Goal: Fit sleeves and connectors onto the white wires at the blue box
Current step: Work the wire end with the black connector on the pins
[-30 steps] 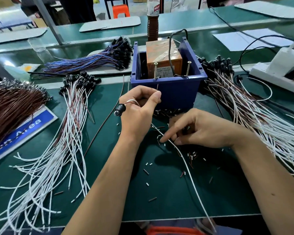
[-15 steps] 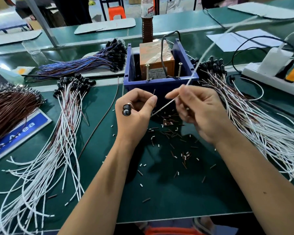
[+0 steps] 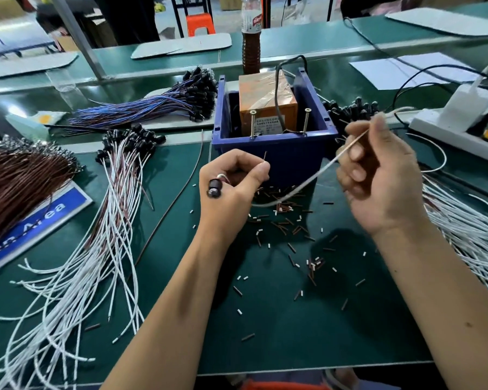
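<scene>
My left hand (image 3: 231, 190) sits in front of the blue box (image 3: 273, 153) and pinches a thin dark wire end between thumb and forefinger. A black connector (image 3: 214, 188) sticks out at the back of that fist. My right hand (image 3: 378, 175) is raised to the right of the box and grips a white wire (image 3: 304, 184), which curves down from it toward my left hand. Small brown and white sleeves (image 3: 282, 218) lie scattered on the green mat below both hands.
White wires with black connectors (image 3: 107, 209) fan out at the left, another bundle (image 3: 468, 229) at the right. Brown wires (image 3: 14, 178) lie far left, blue ones (image 3: 152, 105) behind. An orange block with two screws (image 3: 268, 105) fills the box. A power strip (image 3: 457, 128) sits right.
My right hand lifted off the mat with the white wire and drew it up and to the right. My left hand stayed in front of the box, still pinching.
</scene>
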Available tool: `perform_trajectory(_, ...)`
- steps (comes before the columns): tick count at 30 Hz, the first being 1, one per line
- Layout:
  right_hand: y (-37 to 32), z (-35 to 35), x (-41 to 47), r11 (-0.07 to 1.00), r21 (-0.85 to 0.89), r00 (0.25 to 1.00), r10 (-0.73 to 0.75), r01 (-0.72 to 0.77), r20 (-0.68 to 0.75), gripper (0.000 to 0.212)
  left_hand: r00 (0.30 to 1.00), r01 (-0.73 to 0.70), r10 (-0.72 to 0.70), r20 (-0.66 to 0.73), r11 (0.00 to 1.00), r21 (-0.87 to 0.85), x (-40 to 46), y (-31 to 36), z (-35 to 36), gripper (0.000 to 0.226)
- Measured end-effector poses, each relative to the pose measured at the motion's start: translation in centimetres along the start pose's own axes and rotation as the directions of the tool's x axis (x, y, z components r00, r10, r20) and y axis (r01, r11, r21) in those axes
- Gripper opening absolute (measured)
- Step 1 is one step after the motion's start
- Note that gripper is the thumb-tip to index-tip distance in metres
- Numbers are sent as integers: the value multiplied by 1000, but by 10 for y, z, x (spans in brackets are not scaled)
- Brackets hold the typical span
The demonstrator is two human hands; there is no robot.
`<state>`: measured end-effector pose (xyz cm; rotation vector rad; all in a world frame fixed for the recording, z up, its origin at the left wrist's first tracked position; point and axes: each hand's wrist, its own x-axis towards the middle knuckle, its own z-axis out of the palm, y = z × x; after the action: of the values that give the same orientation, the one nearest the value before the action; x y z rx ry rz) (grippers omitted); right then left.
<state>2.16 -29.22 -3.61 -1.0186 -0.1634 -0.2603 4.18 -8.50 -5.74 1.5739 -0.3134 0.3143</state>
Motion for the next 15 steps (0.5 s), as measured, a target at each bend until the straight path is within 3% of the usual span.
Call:
perform_trajectory(3, 3, 7, -7, 967, -255, 982, 68, -21, 178, 36, 986, 137, -96, 137, 933, -334, 0, 4, 2, 7)
perform_trajectory(5, 6, 12, -13, 897, -442, 933, 171, -14, 317, 34, 973, 193, -112, 202, 876, -442, 0, 6, 3, 9)
perform_trajectory(9, 13, 18, -18, 764, -645, 836, 374, -31, 403, 30, 953, 278, -174, 248, 829, -486, 0, 10, 4, 13)
perform_trajectory(12, 17, 20, -18, 714, -699, 828, 423, -54, 368, 29, 943, 306, -198, 268, 834, -460, 0, 10, 4, 8)
perform_trajectory(15, 19, 19, -17, 696, -715, 830, 438, -70, 345, 28, 933, 326, -224, 281, 854, -405, -2, 10, 6, 20)
